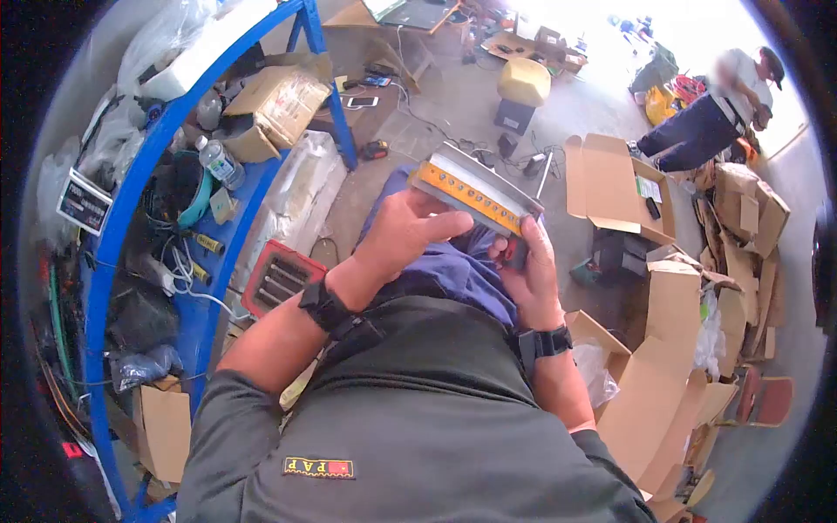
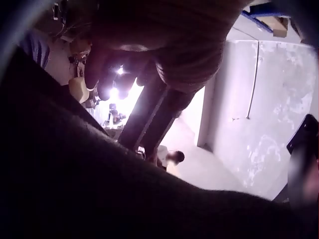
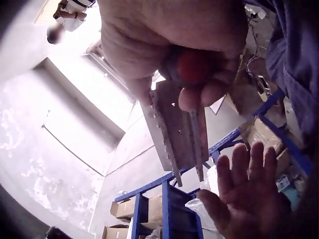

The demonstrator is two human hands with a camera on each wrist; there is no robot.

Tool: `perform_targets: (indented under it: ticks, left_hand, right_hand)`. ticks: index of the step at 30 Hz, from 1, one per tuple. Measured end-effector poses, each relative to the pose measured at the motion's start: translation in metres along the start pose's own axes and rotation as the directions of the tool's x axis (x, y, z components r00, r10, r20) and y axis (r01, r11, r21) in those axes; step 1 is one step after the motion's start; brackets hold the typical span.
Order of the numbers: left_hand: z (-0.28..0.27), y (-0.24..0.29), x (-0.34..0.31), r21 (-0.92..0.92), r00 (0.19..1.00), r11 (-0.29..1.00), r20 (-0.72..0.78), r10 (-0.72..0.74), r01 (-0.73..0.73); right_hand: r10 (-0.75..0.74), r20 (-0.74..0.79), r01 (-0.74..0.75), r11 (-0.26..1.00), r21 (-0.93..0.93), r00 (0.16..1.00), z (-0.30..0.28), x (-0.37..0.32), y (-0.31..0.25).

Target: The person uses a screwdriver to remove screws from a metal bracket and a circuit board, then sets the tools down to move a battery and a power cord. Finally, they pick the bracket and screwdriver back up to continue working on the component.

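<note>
In the head view, a grey metal channel (image 1: 475, 174) is held over the lap. Along it runs an orange strip (image 1: 471, 199) with a row of small round metal points. My right hand (image 1: 534, 270) grips its right end, thumb against the edge, while its fingers curl round a red and black screwdriver handle (image 1: 514, 253); a thin shaft rises beyond the channel. The handle's red end (image 3: 193, 65) shows in the right wrist view. My left hand (image 1: 397, 235) is at the channel's left end, and its fingers (image 3: 240, 169) look straight and spread in the right wrist view.
A blue shelf frame (image 1: 157, 113) loaded with boxes, bags and a bottle (image 1: 221, 163) stands at my left. Beside my left forearm lies a red-edged case (image 1: 281, 279). Open cardboard boxes (image 1: 619, 183) cover the floor at right, where another person (image 1: 724, 105) bends.
</note>
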State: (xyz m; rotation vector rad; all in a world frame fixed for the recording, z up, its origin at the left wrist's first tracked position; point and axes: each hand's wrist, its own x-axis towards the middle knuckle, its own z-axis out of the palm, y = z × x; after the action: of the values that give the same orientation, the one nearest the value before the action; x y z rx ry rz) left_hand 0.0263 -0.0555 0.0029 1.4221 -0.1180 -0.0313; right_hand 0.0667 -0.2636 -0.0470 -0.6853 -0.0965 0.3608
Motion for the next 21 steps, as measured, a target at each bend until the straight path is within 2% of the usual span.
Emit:
perform_targets:
  ticks: [2,5,9,11,18,21]
  left_hand:
    - [0.003,-0.002,0.005,-0.186,0.987,0.975,-0.081,-0.137,0.12]
    - [0.008,-0.005,0.007,-0.29,0.986,0.955,-0.126,-0.109,0.069]
    - [0.009,-0.006,0.011,-0.265,0.983,0.963,-0.158,-0.089,0.045]
    - [0.009,-0.011,0.013,-0.241,0.985,0.97,-0.172,-0.018,-0.024]
    - [0.005,-0.014,0.015,-0.286,0.981,0.957,-0.191,-0.014,-0.042]
    - [-0.002,-0.014,0.015,-0.238,0.962,0.969,-0.273,-0.005,-0.063]
  right_hand:
    - [0.021,0.013,-0.021,0.999,-0.031,1.0,0.0,0.0,0.001]
    - [0.047,0.036,-0.044,0.997,-0.064,0.998,-0.001,-0.002,0.002]
    - [0.077,0.103,-0.071,0.995,-0.065,0.992,0.002,0.0,0.005]
    - [0.084,0.132,-0.077,0.995,-0.061,0.988,0.006,0.0,0.006]
    - [0.134,0.058,-0.12,0.973,-0.199,0.989,-0.002,0.003,0.003]
    - [0.108,-0.012,-0.108,0.957,-0.271,0.994,-0.01,-0.006,-0.011]
